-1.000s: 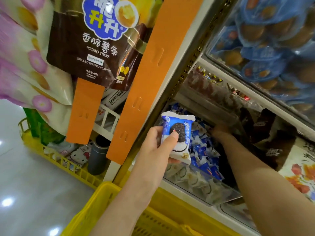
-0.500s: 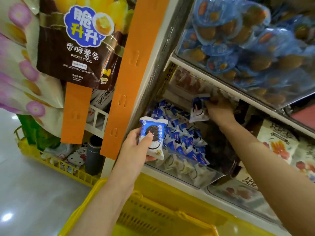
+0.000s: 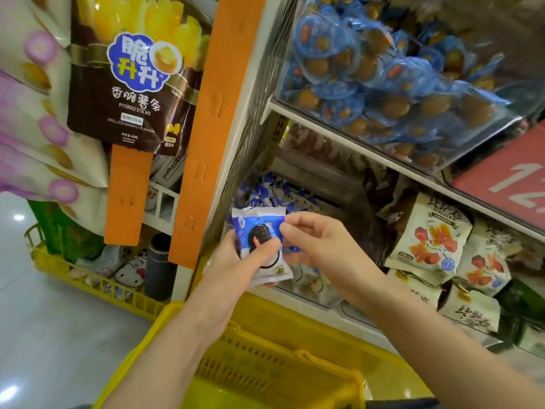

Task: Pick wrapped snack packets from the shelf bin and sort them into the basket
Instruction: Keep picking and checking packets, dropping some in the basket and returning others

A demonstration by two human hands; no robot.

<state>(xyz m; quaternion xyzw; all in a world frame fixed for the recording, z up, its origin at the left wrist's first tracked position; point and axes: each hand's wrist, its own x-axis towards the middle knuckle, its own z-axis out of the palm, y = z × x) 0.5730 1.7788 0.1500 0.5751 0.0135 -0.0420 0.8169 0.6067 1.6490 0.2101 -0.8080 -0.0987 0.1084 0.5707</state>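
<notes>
The yellow basket is cut off at the near edge; the red sign loses its digits past the right edge.

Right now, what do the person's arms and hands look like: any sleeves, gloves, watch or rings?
Both forearms are bare to the frame's edge, with no sleeve showing. The left hand and right hand are ungloved. Neither wrist carries a watch or band, and no ring shows on the fingers.

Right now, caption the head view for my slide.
Left hand and right hand hold blue cookie packets above a yellow basket.
</notes>
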